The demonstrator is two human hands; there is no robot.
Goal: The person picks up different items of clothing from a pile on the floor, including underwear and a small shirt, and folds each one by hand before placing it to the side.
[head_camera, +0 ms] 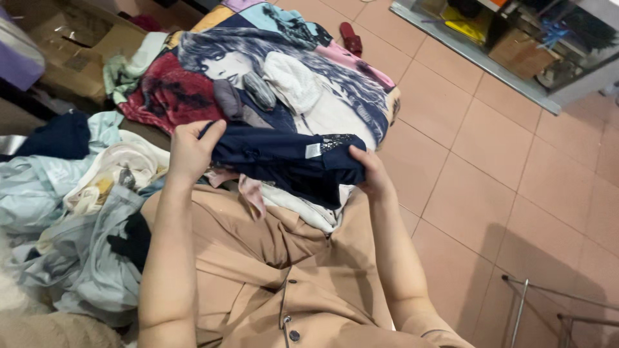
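A dark navy garment (284,161) with a small white tag and a lace edge is stretched between my hands over my lap. My left hand (190,149) grips its left end, fingers curled over the cloth. My right hand (369,173) pinches the right end, below the lace. Under the garment lie pale pink and white clothes (303,207), resting on my tan buttoned clothing (271,270).
A printed blanket (335,90) with clothes piled on it spreads ahead on the tiled floor (503,167). Light blue and cream laundry (77,212) heaps at my left. A cardboard box (71,45) sits far left, a red slipper (351,38) ahead, a metal rack (541,309) at the lower right.
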